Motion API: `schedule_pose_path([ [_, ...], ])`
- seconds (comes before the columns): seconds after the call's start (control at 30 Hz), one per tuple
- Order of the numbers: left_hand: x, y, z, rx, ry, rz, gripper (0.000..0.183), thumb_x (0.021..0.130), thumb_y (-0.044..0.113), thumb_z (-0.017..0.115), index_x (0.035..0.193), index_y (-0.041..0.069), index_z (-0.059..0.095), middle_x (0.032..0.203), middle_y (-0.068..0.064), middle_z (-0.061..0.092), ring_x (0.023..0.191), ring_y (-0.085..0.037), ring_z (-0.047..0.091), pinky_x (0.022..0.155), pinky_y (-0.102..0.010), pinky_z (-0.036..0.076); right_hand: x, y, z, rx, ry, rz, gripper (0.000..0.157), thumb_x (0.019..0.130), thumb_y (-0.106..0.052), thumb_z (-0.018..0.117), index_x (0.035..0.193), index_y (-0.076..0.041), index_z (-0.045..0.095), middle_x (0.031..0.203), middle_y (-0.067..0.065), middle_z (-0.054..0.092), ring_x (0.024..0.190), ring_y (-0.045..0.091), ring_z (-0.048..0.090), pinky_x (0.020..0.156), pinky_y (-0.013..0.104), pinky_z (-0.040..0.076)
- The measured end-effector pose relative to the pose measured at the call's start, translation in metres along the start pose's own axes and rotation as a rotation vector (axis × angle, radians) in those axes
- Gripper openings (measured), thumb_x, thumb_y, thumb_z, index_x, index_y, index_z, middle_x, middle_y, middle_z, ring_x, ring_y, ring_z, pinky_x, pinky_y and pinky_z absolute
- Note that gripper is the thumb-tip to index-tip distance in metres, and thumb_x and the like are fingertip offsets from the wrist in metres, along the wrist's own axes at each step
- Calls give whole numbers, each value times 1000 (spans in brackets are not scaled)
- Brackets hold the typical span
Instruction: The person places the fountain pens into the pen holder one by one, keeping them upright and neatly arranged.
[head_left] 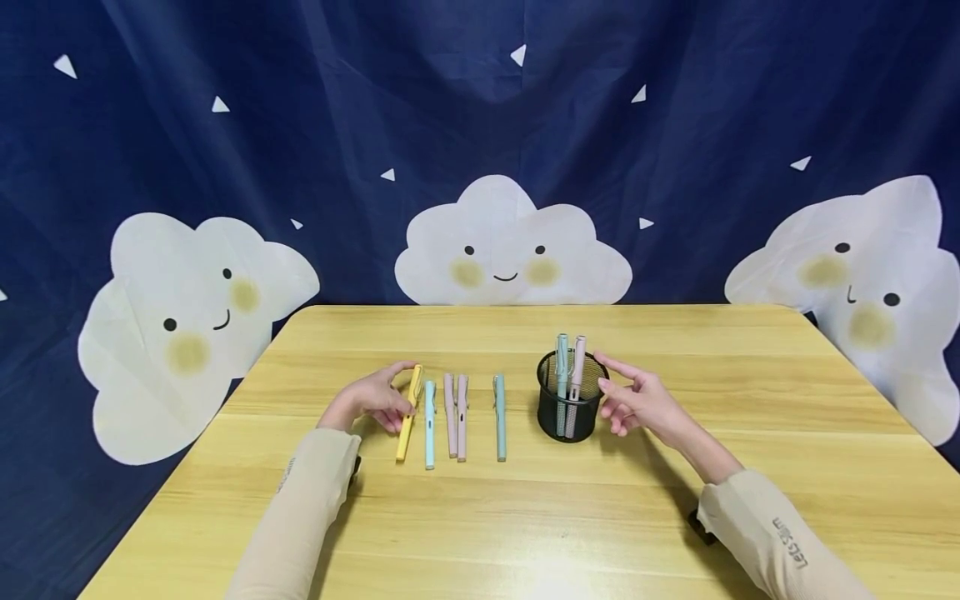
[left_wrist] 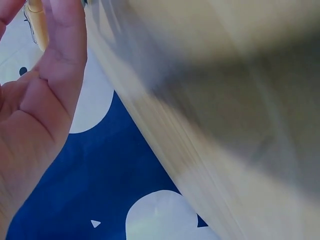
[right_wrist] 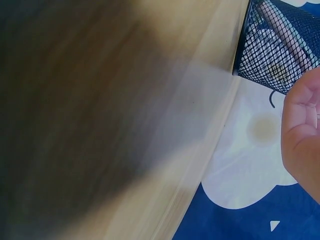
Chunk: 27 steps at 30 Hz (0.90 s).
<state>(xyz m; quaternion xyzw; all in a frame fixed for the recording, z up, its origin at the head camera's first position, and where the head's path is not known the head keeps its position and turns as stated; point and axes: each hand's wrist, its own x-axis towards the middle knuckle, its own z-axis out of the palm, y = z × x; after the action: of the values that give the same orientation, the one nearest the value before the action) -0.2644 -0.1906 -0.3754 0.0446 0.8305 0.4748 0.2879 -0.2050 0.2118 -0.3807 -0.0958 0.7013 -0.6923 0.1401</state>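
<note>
At the left of the table my left hand pinches a yellow pen, thumb near its clip end and fingers at its side. The left wrist view catches part of the yellow pen beyond the fingers. My right hand is at the right side of a black mesh pen holder, index finger and thumb reaching its rim, other fingers bent. A teal pen and a pale purple pen stand in the holder. In the right wrist view the mesh wall shows beside the fingers.
Right of the yellow pen lie a light blue pen, two pale purple pens side by side, and a teal pen. They rest on a wooden table. A dark blue curtain with cloud faces hangs behind it.
</note>
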Motion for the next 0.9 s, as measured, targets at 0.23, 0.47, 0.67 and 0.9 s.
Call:
schedule_pose_path([
  [0.23, -2, 3, -1, -8, 4, 15, 90, 70, -9, 60, 142, 14, 12, 62, -18, 57, 47, -21, 56, 51, -36, 53, 0, 1, 0, 3, -2, 8, 61, 92, -23, 50, 143, -11, 18, 68, 19, 62, 46, 14, 55, 44, 26, 48],
  [0.47, -2, 6, -2, -31, -19, 55, 92, 68, -10, 57, 143, 13, 8, 61, -15, 56, 49, -22, 57, 53, -37, 53, 0, 2, 0, 3, 5, 10, 61, 92, -23, 51, 142, -11, 19, 68, 20, 61, 46, 14, 55, 44, 26, 48],
  [0.67, -4, 10, -1, -48, -24, 76, 92, 69, -12, 56, 143, 13, 7, 64, -16, 56, 50, -22, 57, 55, -38, 53, 0, 2, -1, -4, 2, 8, 61, 92, -23, 50, 143, -11, 19, 68, 20, 61, 46, 15, 55, 44, 26, 49],
  [0.9, -5, 11, -1, -70, -32, 113, 90, 70, -10, 55, 143, 11, 5, 71, -16, 55, 50, -22, 57, 54, -38, 53, 0, 0, 0, 1, 3, 13, 62, 91, -24, 51, 143, -12, 19, 68, 21, 61, 46, 15, 55, 45, 27, 49],
])
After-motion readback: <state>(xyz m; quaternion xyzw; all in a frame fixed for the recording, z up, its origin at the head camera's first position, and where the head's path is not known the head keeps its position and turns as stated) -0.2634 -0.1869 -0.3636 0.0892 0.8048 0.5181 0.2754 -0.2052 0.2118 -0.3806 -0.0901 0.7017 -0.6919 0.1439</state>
